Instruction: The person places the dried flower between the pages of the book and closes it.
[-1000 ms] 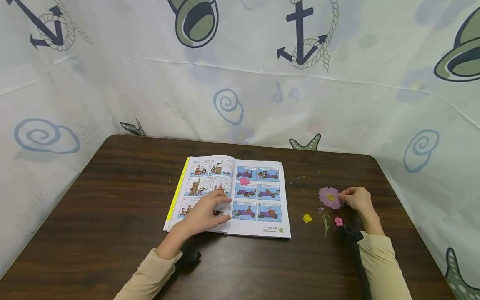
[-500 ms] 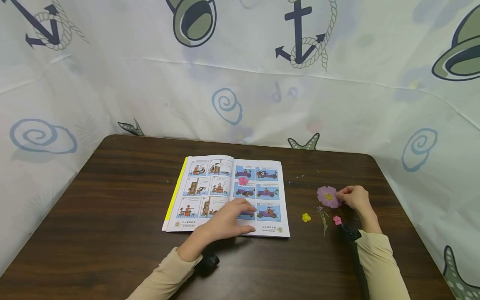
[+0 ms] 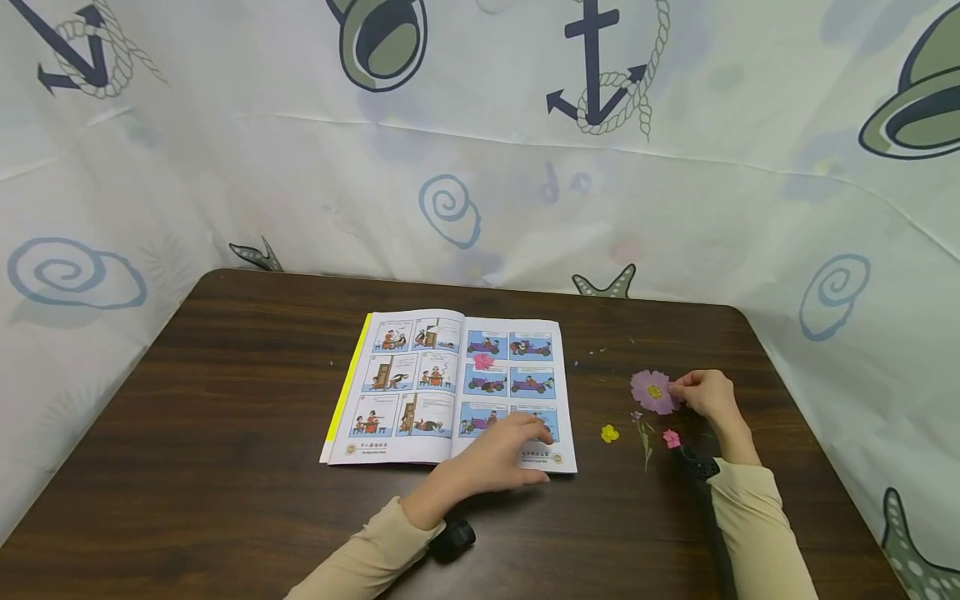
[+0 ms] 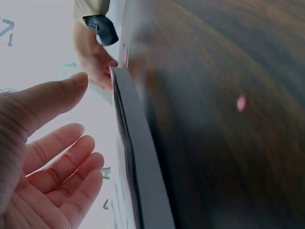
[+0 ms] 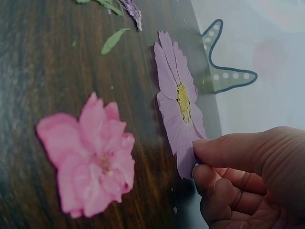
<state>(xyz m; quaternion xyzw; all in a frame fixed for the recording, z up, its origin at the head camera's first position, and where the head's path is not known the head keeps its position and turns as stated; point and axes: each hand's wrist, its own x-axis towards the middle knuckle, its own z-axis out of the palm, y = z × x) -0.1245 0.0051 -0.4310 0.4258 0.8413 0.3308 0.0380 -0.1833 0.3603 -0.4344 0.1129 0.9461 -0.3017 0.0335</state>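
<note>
With thumb and forefinger, my right hand (image 3: 711, 398) pinches a petal of the large purple flower (image 5: 167, 90), which has a yellow centre. The open comic book (image 3: 405, 379) lies on the table to the left. Over the lower right page and its bottom edge hovers my left hand (image 3: 498, 454), fingers relaxed and apart and holding nothing; the left wrist view shows its fingers (image 4: 62, 157) beside the page edges. One pink flower (image 3: 483, 361) lies on the right page. Another pink flower (image 5: 93, 160) is on the table, near the right wrist.
A small yellow flower (image 3: 609, 433) and a thin stemmed sprig (image 3: 646, 442) lie between the book and the right hand. Tiny bits are scattered on the dark wooden table (image 3: 247, 375). A printed curtain (image 3: 337, 183) hangs behind it.
My left hand has moved right across the lower part of the book, from the left page and fold to the right page. The right hand keeps pinching the purple flower in nearly the same place.
</note>
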